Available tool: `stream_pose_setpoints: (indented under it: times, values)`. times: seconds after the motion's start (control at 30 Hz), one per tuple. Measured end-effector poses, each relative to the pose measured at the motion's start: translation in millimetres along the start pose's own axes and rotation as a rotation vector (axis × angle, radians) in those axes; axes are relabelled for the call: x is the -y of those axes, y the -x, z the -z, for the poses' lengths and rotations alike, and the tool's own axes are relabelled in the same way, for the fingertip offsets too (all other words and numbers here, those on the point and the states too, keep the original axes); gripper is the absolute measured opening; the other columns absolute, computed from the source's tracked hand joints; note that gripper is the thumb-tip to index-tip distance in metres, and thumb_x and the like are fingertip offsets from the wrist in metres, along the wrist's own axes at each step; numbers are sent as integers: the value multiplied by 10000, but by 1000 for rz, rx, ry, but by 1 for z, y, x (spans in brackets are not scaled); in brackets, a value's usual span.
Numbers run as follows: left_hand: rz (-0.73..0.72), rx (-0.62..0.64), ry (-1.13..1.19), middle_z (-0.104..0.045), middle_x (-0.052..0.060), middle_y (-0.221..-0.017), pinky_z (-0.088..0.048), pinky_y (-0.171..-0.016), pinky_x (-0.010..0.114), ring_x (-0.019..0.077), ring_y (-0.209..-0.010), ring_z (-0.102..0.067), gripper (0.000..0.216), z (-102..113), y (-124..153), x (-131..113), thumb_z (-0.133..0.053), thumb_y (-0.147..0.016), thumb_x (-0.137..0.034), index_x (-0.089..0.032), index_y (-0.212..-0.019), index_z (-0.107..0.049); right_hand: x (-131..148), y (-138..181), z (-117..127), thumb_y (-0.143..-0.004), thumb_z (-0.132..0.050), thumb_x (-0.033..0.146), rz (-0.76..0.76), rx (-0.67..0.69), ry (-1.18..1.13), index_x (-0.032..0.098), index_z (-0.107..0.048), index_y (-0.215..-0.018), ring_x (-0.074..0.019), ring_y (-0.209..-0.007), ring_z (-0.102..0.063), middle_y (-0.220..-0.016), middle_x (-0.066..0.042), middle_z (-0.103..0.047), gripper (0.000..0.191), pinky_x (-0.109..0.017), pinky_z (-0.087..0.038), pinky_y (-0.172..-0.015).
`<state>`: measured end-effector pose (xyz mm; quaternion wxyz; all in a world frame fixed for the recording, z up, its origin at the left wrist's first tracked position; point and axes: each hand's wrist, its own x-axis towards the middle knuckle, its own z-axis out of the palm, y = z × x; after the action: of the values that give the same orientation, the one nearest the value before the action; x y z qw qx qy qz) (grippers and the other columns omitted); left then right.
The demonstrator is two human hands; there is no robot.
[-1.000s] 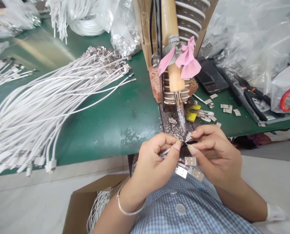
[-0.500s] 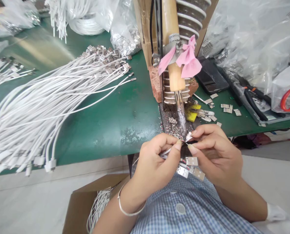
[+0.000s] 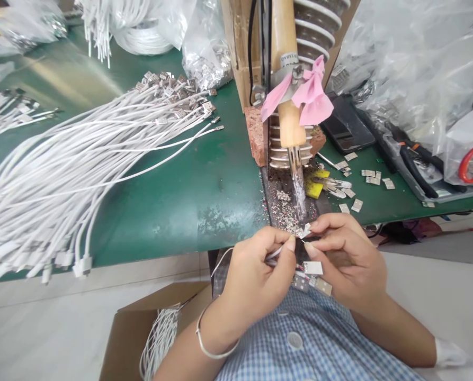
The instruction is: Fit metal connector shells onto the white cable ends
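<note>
My left hand [image 3: 256,278] is closed around several white cables [image 3: 275,255], pinching one end between thumb and forefinger. USB connectors [image 3: 313,268] on thin coloured wires hang out below its fingers. Opposite it, my right hand [image 3: 349,259] is closed, with a small metal USB connector [image 3: 304,230] held at its upper fingertips. A thin silvery wire shows at the tip of its thumb. The fingertips of both hands almost meet. Just above them, the tip of a wooden-handled soldering iron [image 3: 299,190] points down, close to the held connector.
A large bundle of white cables [image 3: 101,143] covers the green table [image 3: 172,211] on the left. Loose connectors [image 3: 373,177], a phone [image 3: 347,124] and pliers [image 3: 417,164] lie on the right. A cardboard box [image 3: 128,338] with cables stands below.
Both hands have moved slightly down, and the held connector now sits a little below the iron's tip. The view has shifted slightly.
</note>
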<state>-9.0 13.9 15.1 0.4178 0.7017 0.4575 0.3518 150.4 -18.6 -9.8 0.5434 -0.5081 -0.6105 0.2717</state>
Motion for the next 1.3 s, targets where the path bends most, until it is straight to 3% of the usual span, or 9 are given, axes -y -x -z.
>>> stream_pose_setpoints:
  times: [0.3, 0.67, 0.77, 0.87, 1.03, 1.13, 1.3]
  values:
    - [29, 48, 78, -571, -37, -551, -358, -439, 178, 70, -452, -461, 116, 1, 7, -1, -542, -897, -167, -156, -802, -609, 2, 6, 4, -795, -603, 36, 44, 9, 44, 227, -626, -845, -179, -822, -621, -943, -44, -600, 199, -344, -552, -712]
    - [-16, 92, 81, -594, -29, -582, -374, -455, 159, 62, -472, -483, 101, 1, 14, 1, -545, -911, -159, -152, -839, -615, 2, 14, 11, -804, -575, 0, 22, 73, -98, 240, -616, -891, -197, -891, -638, -958, -36, -583, 259, -370, -565, -744]
    - [-19, 162, 24, -632, -7, -607, -396, -475, 164, 73, -496, -536, 133, 17, 23, 2, -532, -926, -173, -153, -837, -629, 5, 18, 17, -804, -569, 4, -3, 161, -171, 251, -617, -896, -208, -842, -656, -913, -34, -614, 268, -372, -585, -684]
    - [1, 154, -47, -642, -9, -599, -413, -494, 174, 84, -506, -568, 190, 48, 44, 0, -520, -942, -192, -167, -793, -634, 2, 25, 23, -822, -569, 31, -64, 199, -226, 264, -628, -902, -210, -741, -670, -853, -33, -632, 253, -369, -597, -604]
    - [297, -185, -283, -587, -18, -542, -389, -471, 210, 106, -463, -521, 326, 108, 99, -12, -487, -965, -284, -181, -669, -578, -19, 40, 20, -795, -644, 74, -90, 286, -216, 275, -661, -835, -242, -629, -668, -740, -83, -646, 206, -348, -578, -496]
    - [518, -301, -477, -557, -14, -552, -392, -497, 232, 131, -502, -507, 411, 134, 132, -9, -445, -961, -419, -187, -636, -542, -27, 51, 11, -820, -643, 150, -192, 310, -160, 276, -649, -810, -218, -661, -668, -767, -54, -637, 127, -329, -591, -564]
    - [947, -340, -709, -527, -14, -579, -415, -564, 249, 162, -594, -542, 508, 167, 184, 47, -355, -940, -579, -198, -631, -487, -23, 63, -3, -811, -656, 200, -301, 265, -111, 276, -638, -807, -179, -710, -652, -831, -37, -632, 78, -281, -570, -648]
